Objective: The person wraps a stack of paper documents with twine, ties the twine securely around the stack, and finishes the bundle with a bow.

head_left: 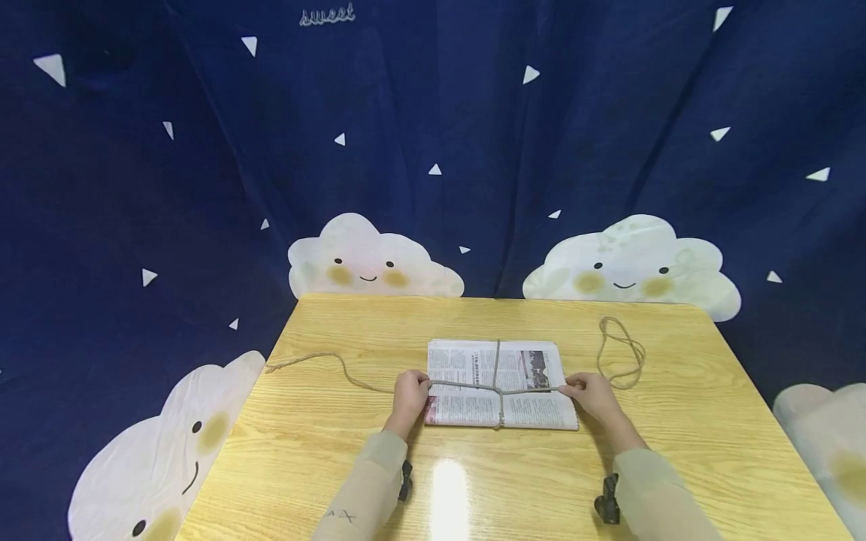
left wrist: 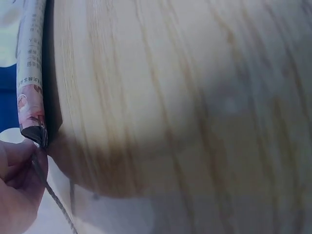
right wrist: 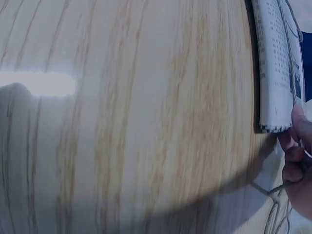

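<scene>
A folded stack of newspaper lies flat on the table, with a thin brown rope running over it both ways and crossing near the middle. At its left edge my left hand pinches the rope between thumb and fingers. My right hand pinches the rope by the right edge, so the stretch across the paper runs nearly straight. In the left wrist view, the rope trails down from the left hand beside the paper's folded corner. The right wrist view has the right hand at the newspaper's end.
One loose rope tail curves over the wooden table toward its left edge. Beyond the right hand, the other tail lies in a loose loop. A dark blue curtain with clouds and triangles hangs behind the table.
</scene>
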A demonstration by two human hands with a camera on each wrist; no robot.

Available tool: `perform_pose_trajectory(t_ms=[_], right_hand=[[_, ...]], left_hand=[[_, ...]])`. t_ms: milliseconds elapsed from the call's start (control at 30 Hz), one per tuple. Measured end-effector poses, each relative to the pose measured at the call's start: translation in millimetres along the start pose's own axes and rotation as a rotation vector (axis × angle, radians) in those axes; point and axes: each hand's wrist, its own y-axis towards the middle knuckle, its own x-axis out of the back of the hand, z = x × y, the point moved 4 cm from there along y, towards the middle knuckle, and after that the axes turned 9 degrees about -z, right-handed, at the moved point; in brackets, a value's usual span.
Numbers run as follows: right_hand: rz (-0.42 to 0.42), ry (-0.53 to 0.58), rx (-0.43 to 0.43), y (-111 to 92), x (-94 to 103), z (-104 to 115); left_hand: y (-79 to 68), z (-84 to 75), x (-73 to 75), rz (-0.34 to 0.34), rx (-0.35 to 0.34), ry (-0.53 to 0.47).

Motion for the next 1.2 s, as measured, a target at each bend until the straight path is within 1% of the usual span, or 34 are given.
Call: perform_pose_trajectory(t_ms=[133, 233, 267, 300, 400, 500, 533, 600, 700, 867, 933, 1100, 1200], right_hand=[[-0.034, 0.021, -0.066, -2, -0.5, 0], [-0.066, 0.029, -0.105, -2, -0.4, -1], [-0.074, 0.032, -0.128, -2, -0.7, -2], [-0.096, 0.040, -0.127, 0, -3.3, -8], [-0.109, 0.036, -0.182, -2, -2.8, -8], [-0.133, 0.025, -0.206, -4, -1.3, -5], [-0.122, 0.014, -0.231, -7, 1.9, 3], [-0.126, 0.004, -0.236, -8, 2.7, 5], [-0.106, -0.022, -0.241, -7, 3.0, 5], [-0.042, -0.048, -0.272, -3, 2.3, 5], [-0.028, -0.058, -0.284, -2, 2.3, 6], [0.004, -0.049, -0.326, -2, 2.4, 9], [0.014, -0.043, -0.344, -4, 1.9, 10]], left_hand=[[0.6, 2.5, -1.0, -0.021, 0.011, 0.002], [1.2, 4.4, -1.2, -0.032, 0.021, -0.019], [1.4, 4.7, -1.0, -0.035, 0.030, -0.031], [1.7, 5.2, -0.8, -0.037, 0.038, -0.044], [1.9, 5.3, 0.8, -0.035, 0.059, -0.074], [1.2, 5.5, 0.7, -0.030, 0.083, -0.074], [0.7, 5.3, 0.3, -0.031, 0.091, -0.068], [0.0, 4.8, -1.3, -0.039, 0.105, -0.050], [-0.4, 2.3, -2.2, -0.067, 0.122, -0.022], [1.0, -2.6, -0.7, -0.115, 0.160, 0.013], [1.8, -3.4, -0.1, -0.126, 0.193, 0.006], [1.6, -3.5, 1.8, -0.152, 0.290, -0.055], [1.4, -2.5, 0.8, -0.146, 0.339, -0.080]])
